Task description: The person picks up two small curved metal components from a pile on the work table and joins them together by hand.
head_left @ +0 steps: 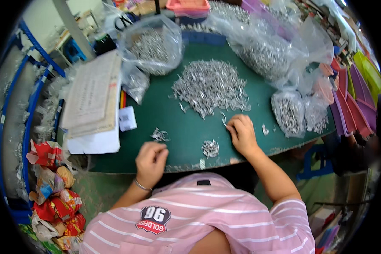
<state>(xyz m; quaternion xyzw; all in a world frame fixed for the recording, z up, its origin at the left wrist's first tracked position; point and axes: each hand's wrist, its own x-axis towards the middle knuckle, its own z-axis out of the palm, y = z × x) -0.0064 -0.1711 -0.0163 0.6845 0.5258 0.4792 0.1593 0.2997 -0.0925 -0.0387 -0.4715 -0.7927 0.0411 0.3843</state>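
Pinching 1 silver piece (pixel 223 118) is the right hand (pixel 242 134); whether the left hand (pixel 150 164) pinches anything, I cannot tell.

In the upper centre of the frame, a heap of small curved silvery pieces (pixel 211 86) lies on a dark green table (pixel 178 120); just below it the right hand (pixel 242 133) pinches a single curved piece (pixel 224 119) at its fingertips. Left of centre, the left hand (pixel 151 163) curls its fingers just below a small silvery cluster (pixel 160 135), and a small pile (pixel 210 148) sits between the hands. Papers (pixel 93 95) lie at left, and a filled clear plastic bag (pixel 151 48) stands upper left.
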